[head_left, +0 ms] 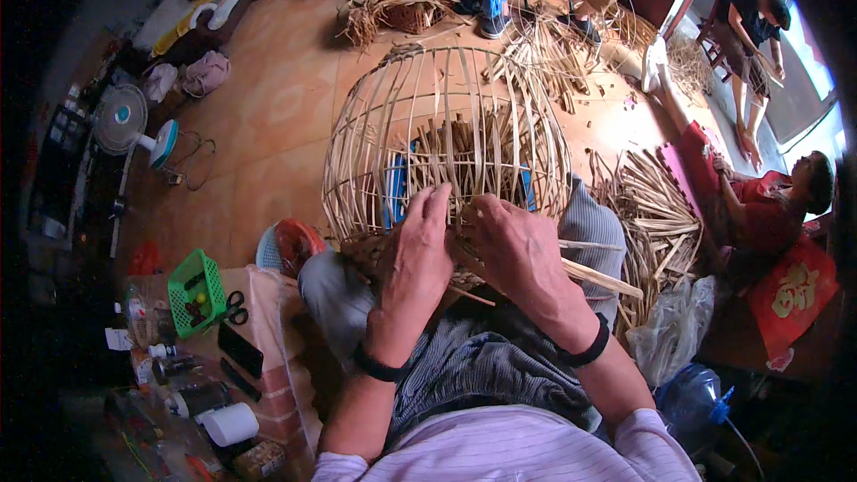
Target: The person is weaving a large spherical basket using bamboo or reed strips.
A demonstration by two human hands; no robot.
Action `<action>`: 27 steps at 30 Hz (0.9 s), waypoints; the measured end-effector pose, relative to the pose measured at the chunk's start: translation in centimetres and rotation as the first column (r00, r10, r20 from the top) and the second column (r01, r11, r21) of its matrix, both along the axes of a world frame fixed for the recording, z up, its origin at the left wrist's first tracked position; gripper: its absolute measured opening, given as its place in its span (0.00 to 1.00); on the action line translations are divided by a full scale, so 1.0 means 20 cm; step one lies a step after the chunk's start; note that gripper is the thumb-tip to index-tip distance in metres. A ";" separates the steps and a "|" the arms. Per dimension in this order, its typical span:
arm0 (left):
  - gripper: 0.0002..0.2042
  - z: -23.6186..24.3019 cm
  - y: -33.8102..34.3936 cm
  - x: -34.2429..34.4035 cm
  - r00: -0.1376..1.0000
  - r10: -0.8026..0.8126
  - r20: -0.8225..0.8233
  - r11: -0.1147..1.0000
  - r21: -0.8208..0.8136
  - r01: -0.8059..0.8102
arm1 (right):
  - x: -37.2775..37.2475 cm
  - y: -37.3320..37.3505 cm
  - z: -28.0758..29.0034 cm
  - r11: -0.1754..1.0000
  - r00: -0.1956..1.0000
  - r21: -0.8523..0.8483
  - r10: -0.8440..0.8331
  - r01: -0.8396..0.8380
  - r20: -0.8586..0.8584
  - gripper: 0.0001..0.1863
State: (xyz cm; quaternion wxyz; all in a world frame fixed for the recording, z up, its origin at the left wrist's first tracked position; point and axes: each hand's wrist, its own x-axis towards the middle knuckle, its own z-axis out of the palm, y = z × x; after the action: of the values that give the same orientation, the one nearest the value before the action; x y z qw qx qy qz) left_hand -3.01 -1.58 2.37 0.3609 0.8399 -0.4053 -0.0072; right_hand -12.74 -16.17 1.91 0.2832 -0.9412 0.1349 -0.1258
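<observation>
A large, open-ribbed basket [358, 248] of pale flat strips rests at my lap, its cage of ribs spreading away from me. My left hand [418, 245] lies against its near part, fingers held together and closed on the weave, with the thumb side hidden. Beside it, my right hand [520, 250] is closed in a pinch at the same edge. A pale strip [607, 278] runs out to the right from under that hand. What exactly lies between the fingertips is hidden. Through the ribs, a bundle of cut strips [464, 138] and something blue [395, 186] show.
Loose strips [656, 223] lie on the floor at right, near a clear plastic bag [674, 321] and a seated person in red [754, 205]. At left, a table holds a green basket [195, 295], black scissors [236, 307] and a phone [240, 350]. A fan [121, 116] stands beyond.
</observation>
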 end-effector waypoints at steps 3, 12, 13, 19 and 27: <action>0.32 0.01 -0.01 0.04 0.997 -0.055 -0.049 0.998 0.026 0.056 | 0.06 -0.02 -0.08 0.999 0.998 -0.006 0.036 -0.035 0.051 0.19; 0.18 -0.11 -0.03 0.09 0.991 -0.004 -0.137 0.999 -0.036 -0.001 | 0.06 -0.08 -0.09 0.884 0.977 0.452 0.027 -0.123 0.213 0.11; 0.18 -0.12 -0.03 0.09 0.988 0.018 -0.151 0.999 -0.032 -0.024 | 0.06 -0.08 -0.09 0.885 0.980 0.447 0.047 -0.131 0.195 0.11; 0.13 -0.12 -0.01 0.10 0.992 0.014 -0.128 1.000 -0.012 -0.015 | 0.02 -0.08 0.02 0.818 0.995 0.567 0.091 -0.095 0.036 0.10; 0.13 -0.05 0.03 0.06 0.981 -0.025 -0.190 0.989 -0.145 -0.003 | -0.06 -0.02 -0.15 0.957 0.951 0.221 0.119 -0.187 0.287 0.15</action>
State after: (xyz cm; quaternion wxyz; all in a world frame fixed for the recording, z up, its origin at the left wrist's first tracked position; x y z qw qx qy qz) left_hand -1.89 -0.95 1.31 0.4580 0.8048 -0.3727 -0.0605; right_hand -13.91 -16.50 -1.01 0.4220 -0.8805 0.0356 -0.2130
